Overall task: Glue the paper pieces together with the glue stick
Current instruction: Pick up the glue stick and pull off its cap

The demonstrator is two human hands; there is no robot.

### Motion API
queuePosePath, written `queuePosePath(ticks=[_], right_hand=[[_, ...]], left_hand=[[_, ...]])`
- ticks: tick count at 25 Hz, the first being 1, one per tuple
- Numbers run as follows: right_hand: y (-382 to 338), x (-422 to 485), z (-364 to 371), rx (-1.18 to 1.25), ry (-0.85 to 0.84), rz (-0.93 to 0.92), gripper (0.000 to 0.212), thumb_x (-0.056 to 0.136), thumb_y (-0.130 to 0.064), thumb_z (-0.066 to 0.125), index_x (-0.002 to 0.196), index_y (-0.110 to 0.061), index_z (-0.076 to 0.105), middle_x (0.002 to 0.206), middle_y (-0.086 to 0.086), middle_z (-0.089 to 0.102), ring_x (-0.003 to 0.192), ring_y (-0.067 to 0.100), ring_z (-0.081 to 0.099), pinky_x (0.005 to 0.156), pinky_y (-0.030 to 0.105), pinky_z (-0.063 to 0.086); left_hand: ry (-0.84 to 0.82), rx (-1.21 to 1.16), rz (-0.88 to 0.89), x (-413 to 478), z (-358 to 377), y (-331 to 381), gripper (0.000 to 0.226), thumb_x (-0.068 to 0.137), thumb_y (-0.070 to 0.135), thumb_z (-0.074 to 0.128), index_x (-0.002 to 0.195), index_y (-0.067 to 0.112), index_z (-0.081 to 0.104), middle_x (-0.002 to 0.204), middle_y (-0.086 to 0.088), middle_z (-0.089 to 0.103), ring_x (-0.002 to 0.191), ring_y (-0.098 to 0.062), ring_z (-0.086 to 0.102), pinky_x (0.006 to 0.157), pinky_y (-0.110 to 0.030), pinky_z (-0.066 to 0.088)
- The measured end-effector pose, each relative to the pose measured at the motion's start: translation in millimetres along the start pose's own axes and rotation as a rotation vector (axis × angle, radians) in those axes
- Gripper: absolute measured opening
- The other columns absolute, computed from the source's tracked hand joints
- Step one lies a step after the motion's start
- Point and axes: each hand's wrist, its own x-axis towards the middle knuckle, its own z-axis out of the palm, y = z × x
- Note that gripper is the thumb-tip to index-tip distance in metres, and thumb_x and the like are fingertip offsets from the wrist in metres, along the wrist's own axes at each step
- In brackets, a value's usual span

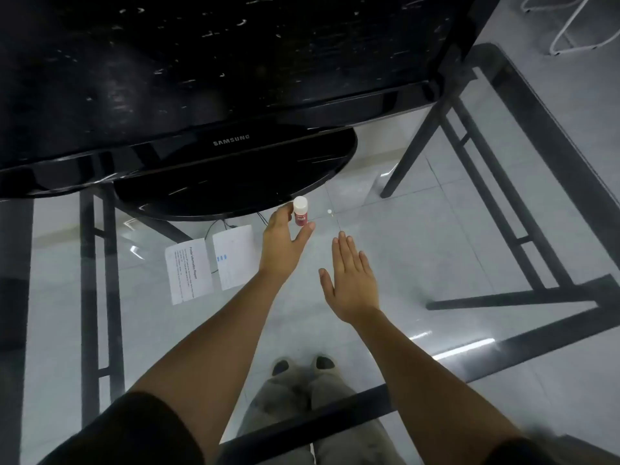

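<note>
Since it's small, stiff and light, the glue stick [300, 211] should lift easily with a pinch on its red body, below the white cap. It stands upright at frame center on the glass table [419, 250], left hand [283, 245] half-open around it, contact unclear. Right hand [352, 280] flat, empty; paper pieces [208, 266] lie left.

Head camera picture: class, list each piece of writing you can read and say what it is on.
"SAMSUNG": on the black monitor's lower bezel.
"Printer Information Report": heading on the left white paper sheet; its smaller lines are too small to read.
Right white paper sheet: blue marks, unreadable.
Red-and-white glue stick: label blurred.
</note>
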Motion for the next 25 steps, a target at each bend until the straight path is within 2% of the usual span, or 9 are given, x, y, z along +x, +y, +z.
queuePosePath(ticks=[4, 7, 10, 12, 15, 17, 20, 22, 25], right_hand=[[0.3, -1.3, -3.0, -0.048, -0.027, 0.006, 0.067, 0.093, -0.055, 0.005, 0.146, -0.017, -0.007, 0.156, 0.001, -0.011, 0.134, 0.013, -0.026, 0.109, 0.031, -0.014], [1.8, -0.1, -6.0, -0.028, -0.053, -0.015, 0.067, 0.093, -0.055, 0.008, 0.146, -0.016, -0.006, 0.157, 0.002, -0.009, 0.136, 0.014, -0.023, 0.109, 0.031, -0.013], [3.1, 2.2, -16.3, 0.081, -0.097, -0.022, 0.067, 0.094, -0.054, 0.013, 0.147, -0.015, 0.002, 0.158, 0.003, -0.002, 0.143, 0.018, -0.008, 0.111, 0.030, -0.008], [2.6, 4.6, -31.1, 0.213, -0.072, -0.019, 0.063, 0.096, -0.049, 0.022, 0.146, -0.013, 0.012, 0.157, 0.006, 0.013, 0.144, 0.020, 0.008, 0.113, 0.030, 0.002], [-4.1, 10.0, -63.3, 0.408, 0.083, -0.016, 0.049, 0.097, -0.036, 0.037, 0.138, -0.009, 0.037, 0.142, 0.011, 0.043, 0.131, 0.024, 0.038, 0.108, 0.031, 0.027], [-12.6, 11.9, -87.5, 0.562, 0.165, -0.026, 0.037, 0.097, -0.029, 0.042, 0.127, -0.010, 0.052, 0.127, 0.009, 0.057, 0.115, 0.020, 0.052, 0.098, 0.022, 0.038], [-25.8, 10.0, -119.3, 0.840, 0.186, -0.035, 0.030, 0.095, -0.034, 0.046, 0.116, -0.018, 0.060, 0.104, -0.010, 0.065, 0.093, -0.003, 0.057, 0.080, 0.002, 0.038], [-33.7, 8.4, -135.4, 0.942, 0.118, -0.057, 0.028, 0.092, -0.041, 0.048, 0.112, -0.027, 0.061, 0.097, -0.021, 0.062, 0.091, -0.009, 0.057, 0.076, 0.001, 0.039], [-41.2, 9.6, -147.9, 0.962, 0.040, -0.110, 0.017, 0.089, -0.037, 0.056, 0.103, -0.030, 0.063, 0.094, -0.019, 0.064, 0.088, -0.008, 0.059, 0.074, 0.004, 0.043]], left_hand=[[0.052, -0.016, -0.034, 8.7, 6.7, 8.4, 0.037, 0.087, 0.022, 0.063, 0.116, 0.004, 0.048, 0.110, -0.015, 0.061, 0.102, -0.027, 0.057, 0.085, -0.032, 0.046], [0.074, -0.022, -0.025, 8.4, 4.7, 8.9, 0.032, 0.088, 0.022, 0.062, 0.110, 0.002, 0.050, 0.100, -0.011, 0.062, 0.089, -0.022, 0.057, 0.075, -0.024, 0.042], [0.029, -0.044, 0.021, -4.6, -11.3, 9.1, 0.034, 0.090, 0.028, 0.057, 0.115, 0.006, 0.050, 0.098, 0.000, 0.056, 0.086, -0.013, 0.052, 0.073, -0.019, 0.039], [-0.003, -0.036, 0.069, -16.7, -25.3, 7.3, 0.032, 0.093, 0.031, 0.050, 0.117, 0.009, 0.051, 0.096, -0.001, 0.054, 0.081, -0.010, 0.051, 0.068, -0.014, 0.037], [-0.034, 0.016, 0.077, -36.4, -45.2, 9.9, 0.032, 0.096, 0.034, 0.041, 0.117, 0.012, 0.050, 0.090, 0.000, 0.052, 0.072, -0.005, 0.048, 0.059, -0.006, 0.036], [-0.058, -0.025, 0.061, -48.4, -54.3, 15.2, 0.027, 0.095, 0.036, 0.043, 0.111, 0.016, 0.048, 0.079, 0.003, 0.052, 0.063, -0.001, 0.050, 0.053, -0.005, 0.038], [-0.080, -0.079, 0.075, -59.8, -61.5, 24.1, 0.018, 0.092, 0.038, 0.048, 0.095, 0.021, 0.042, 0.069, 0.007, 0.051, 0.054, 0.007, 0.048, 0.044, -0.007, 0.036], [-0.083, -0.090, 0.110, -63.0, -64.6, 30.0, 0.017, 0.092, 0.037, 0.049, 0.089, 0.022, 0.041, 0.067, 0.006, 0.050, 0.051, 0.005, 0.047, 0.043, -0.008, 0.036], [-0.077, -0.107, 0.157, -63.6, -67.4, 37.0, 0.017, 0.091, 0.035, 0.050, 0.086, 0.022, 0.040, 0.064, 0.006, 0.048, 0.051, 0.001, 0.045, 0.045, -0.012, 0.037]])
